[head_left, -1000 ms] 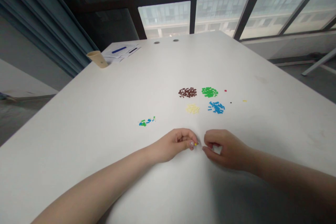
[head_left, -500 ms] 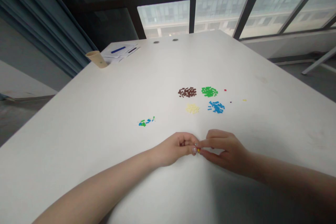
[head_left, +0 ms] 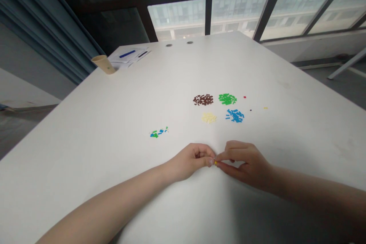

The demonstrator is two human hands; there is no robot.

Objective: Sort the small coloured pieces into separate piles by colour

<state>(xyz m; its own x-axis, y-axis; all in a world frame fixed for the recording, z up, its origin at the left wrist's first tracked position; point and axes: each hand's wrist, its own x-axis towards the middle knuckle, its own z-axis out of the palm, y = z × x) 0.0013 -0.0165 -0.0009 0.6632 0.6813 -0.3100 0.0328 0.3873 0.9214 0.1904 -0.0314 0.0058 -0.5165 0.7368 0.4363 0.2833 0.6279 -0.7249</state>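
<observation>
We have a tiny yellow plastic brick (head_left: 215,162) pinched between our left hand (head_left: 193,160) and right hand (head_left: 246,164), near the front of the white desk (head_left: 85,129). The left grip is clenched, its fingers curled and its thumb and forefinger at the brick. The right grip closes on it from the other side with thumb and forefinger, so both are grasping it, though our fingers hide most of it. With a part this small, we do best to keep the pressure light and even on the finger pads and our wrists low and steady, since a hard squeeze could flick it away. Farther up the desk lie loose heaps of small bricks: a dark brown heap (head_left: 203,100), a bright green heap (head_left: 227,99), a blue heap (head_left: 235,115) and a pale yellow heap (head_left: 209,117). Nearer our left hand is a small mixed cluster of blue and green bricks (head_left: 158,132). Beyond, a beige paper cup (head_left: 103,64) sits beside a stack of white papers (head_left: 126,60) with a blue pen (head_left: 127,53) on top. We can read no brand, label or writing; the papers are too distant.
</observation>
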